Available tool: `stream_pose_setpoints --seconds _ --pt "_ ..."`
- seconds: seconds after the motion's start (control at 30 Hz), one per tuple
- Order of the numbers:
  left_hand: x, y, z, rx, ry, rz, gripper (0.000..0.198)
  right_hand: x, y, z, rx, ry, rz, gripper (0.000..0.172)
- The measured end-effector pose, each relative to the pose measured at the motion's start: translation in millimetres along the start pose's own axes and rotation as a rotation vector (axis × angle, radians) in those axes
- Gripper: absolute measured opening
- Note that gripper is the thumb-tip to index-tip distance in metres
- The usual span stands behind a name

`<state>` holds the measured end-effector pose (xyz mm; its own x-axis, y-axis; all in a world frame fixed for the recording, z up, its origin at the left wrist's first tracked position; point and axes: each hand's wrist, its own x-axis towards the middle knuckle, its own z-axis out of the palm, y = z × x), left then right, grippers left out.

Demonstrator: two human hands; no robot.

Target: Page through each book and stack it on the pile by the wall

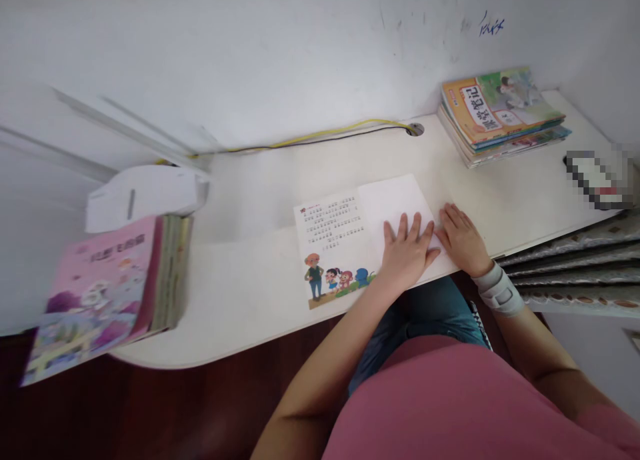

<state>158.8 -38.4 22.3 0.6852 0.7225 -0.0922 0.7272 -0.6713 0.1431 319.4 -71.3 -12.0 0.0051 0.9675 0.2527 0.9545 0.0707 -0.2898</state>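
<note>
An open picture book (334, 223) lies on the white desk, its left page showing lines of print above cartoon figures. My left hand (406, 250) rests flat on the blank right page, fingers spread. Beside the book's right edge is my right hand (463, 240), palm down with fingers stretched out and nothing held; its fingertips are close to the page edge. A pale band wraps the right wrist.
On the left, a stack of books with a pink cover (100, 280) overhangs the desk edge (210, 353), near a white box (143, 197). More books (505, 107) stand at the back right. A yellow cable (320, 137) runs along the wall. At far right lies a blurred object (597, 180).
</note>
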Motion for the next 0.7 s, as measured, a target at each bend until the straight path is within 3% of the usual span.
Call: stream_pose_setpoints --seconds 0.5,0.7 --pt "3.7 -9.9 -1.4 -0.015 -0.058 0.135 0.062 1.6 4.2 -0.6 -0.011 -0.051 -0.018 0.050" --pt "-12.4 -38.7 -13.6 0.018 0.026 0.076 0.070 0.7 30.6 -14.5 -0.059 -0.128 -0.067 0.056"
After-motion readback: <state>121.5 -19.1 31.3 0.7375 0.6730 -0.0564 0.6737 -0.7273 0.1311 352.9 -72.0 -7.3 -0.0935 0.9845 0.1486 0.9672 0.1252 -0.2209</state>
